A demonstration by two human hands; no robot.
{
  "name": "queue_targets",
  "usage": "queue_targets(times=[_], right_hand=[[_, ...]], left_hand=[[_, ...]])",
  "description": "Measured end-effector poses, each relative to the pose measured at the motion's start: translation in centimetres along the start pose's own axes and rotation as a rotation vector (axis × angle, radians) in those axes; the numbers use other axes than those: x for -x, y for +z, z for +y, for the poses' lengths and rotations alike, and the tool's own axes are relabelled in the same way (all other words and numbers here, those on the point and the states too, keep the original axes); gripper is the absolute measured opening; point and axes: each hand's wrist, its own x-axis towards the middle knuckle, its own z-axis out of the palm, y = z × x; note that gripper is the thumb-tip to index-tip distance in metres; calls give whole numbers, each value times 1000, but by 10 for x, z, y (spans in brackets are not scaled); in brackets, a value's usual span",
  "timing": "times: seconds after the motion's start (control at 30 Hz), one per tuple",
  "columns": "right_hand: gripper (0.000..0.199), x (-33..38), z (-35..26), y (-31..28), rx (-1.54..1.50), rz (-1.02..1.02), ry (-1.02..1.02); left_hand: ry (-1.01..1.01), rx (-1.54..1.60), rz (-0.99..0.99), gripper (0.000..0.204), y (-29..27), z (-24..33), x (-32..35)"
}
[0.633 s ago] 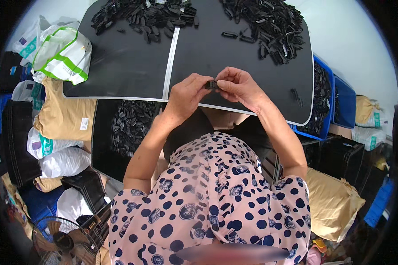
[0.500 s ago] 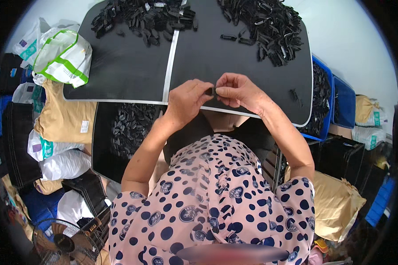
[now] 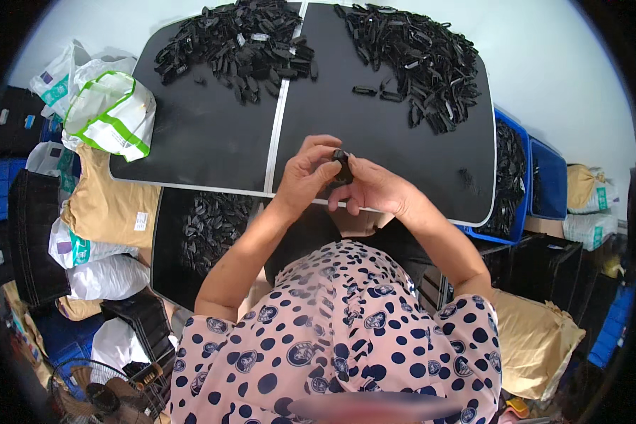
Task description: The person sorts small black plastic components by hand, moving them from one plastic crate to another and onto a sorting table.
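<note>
Both my hands meet over the near edge of a black table (image 3: 212, 148). My left hand (image 3: 309, 173) and my right hand (image 3: 374, 189) pinch one small black plastic part (image 3: 342, 164) between their fingertips. Two heaps of the same black parts lie at the far side of the table: a left heap (image 3: 237, 46) and a right heap (image 3: 417, 60). A pale seam (image 3: 283, 106) divides the tabletop into two halves.
A black bin with more black parts (image 3: 205, 226) sits under the table at my left. A white-and-green bag (image 3: 113, 113), tan sacks (image 3: 106, 205) and white bags crowd the left. Blue crates (image 3: 523, 177) stand at the right, beside a tan sack (image 3: 537, 339). A fan (image 3: 92, 396) is at lower left.
My hands have stayed together at the table edge, the fingers shifting slightly on the small black part. The piles have not moved.
</note>
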Motion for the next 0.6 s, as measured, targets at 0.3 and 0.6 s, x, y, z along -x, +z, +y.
queue_targets(times=[0.3, 0.6], right_hand=[[38, -28, 4, -29, 95, 179, -149], [27, -74, -82, -119, 1734, 765, -667]], left_hand=[[-390, 493, -42, 27, 5, -35, -35], [234, -1051, 188, 21, -68, -99, -179]])
